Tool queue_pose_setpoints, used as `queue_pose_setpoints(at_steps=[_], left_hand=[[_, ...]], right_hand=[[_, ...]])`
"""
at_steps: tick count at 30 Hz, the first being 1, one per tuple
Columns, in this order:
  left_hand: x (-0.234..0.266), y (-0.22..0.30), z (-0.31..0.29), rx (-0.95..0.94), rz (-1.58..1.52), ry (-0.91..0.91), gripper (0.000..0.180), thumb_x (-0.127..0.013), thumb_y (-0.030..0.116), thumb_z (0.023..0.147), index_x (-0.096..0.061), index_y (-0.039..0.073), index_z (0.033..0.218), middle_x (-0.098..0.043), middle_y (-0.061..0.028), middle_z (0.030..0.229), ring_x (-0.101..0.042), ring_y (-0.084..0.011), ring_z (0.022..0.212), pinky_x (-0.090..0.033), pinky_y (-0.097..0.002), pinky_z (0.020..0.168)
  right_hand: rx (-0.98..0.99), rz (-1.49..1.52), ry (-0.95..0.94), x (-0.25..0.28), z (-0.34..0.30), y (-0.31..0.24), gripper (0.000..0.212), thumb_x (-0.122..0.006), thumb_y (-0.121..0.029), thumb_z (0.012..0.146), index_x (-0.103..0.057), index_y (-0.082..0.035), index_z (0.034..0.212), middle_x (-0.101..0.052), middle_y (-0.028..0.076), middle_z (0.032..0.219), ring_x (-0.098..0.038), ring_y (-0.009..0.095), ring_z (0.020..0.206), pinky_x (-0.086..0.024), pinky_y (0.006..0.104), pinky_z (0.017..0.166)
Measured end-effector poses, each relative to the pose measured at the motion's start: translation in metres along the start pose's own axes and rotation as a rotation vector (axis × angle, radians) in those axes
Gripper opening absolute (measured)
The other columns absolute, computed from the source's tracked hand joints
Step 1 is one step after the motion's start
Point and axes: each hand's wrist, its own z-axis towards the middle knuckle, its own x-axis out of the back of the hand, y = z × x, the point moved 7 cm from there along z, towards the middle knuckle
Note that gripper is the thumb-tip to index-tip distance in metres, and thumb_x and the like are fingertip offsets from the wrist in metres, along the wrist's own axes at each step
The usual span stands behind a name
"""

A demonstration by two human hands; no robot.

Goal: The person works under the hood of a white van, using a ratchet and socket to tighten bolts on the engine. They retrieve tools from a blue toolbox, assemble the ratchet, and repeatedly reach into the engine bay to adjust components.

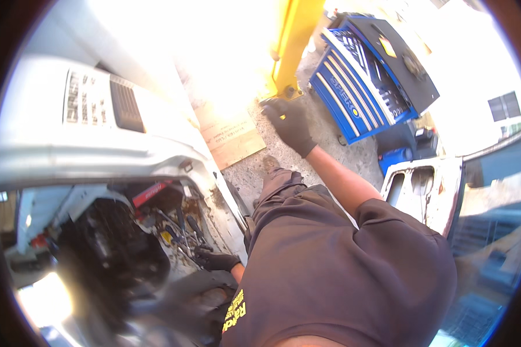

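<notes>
My left hand [216, 260], in a black glove, reaches into the opening of a white vehicle. It is beside a cluster of loose hand tools [182, 234] with metal shafts and dark handles. Its fingers merge with the dark shapes there, so their grip is unclear. Out over the floor, my right hand [289, 127], also black-gloved, is held away from my body with its fingers curled closed. A small yellow spot shows at the fingers; what they hold, if anything, cannot be made out.
A blue tool chest [347, 95] stands ahead right, its top drawer pulled out with tools inside. Left of it rises a yellow post [292, 46]. A flat brown board [231, 136] lies on the concrete. The white body panel [156, 153] borders the opening; a door [419, 188] stands right.
</notes>
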Motion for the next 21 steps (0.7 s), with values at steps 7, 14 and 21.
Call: queue_pose_setpoints(at_steps=[7,14,21], left_hand=[[0.014,0.168,0.037,-0.283,-0.553,-0.185,0.018,-0.055,0.012,0.106,-0.067,-0.001,0.112,-0.071,-0.0147,0.108,-0.066,-0.0251,0.091,-0.053,-0.0379,0.081],[-0.031,0.346,0.039,-0.417,-0.392,-0.271,0.025,-0.053,0.018,0.108,-0.067,-0.001,0.115,-0.07,-0.0156,0.107,-0.068,-0.0251,0.094,-0.054,-0.0373,0.083],[-0.166,0.609,-0.016,-0.56,-0.697,-0.754,0.027,-0.051,0.022,0.109,-0.067,0.001,0.116,-0.072,-0.0107,0.101,-0.071,-0.0195,0.093,-0.056,-0.0332,0.079]], right_hand=[[-0.12,-0.506,0.354,0.177,0.044,0.158,0.026,-0.07,-0.026,0.09,-0.075,-0.007,0.107,-0.075,0.015,0.097,-0.072,0.034,0.089,-0.057,0.0466,0.083],[-0.59,-1.106,0.305,0.346,0.037,0.331,0.045,-0.07,-0.044,0.088,-0.07,-0.005,0.11,-0.072,0.018,0.103,-0.071,0.035,0.096,-0.056,0.0501,0.084],[-0.613,-0.987,0.225,0.35,0.055,0.366,0.039,-0.066,-0.042,0.094,-0.067,-0.006,0.108,-0.071,0.021,0.099,-0.071,0.039,0.09,-0.056,0.0518,0.079]])
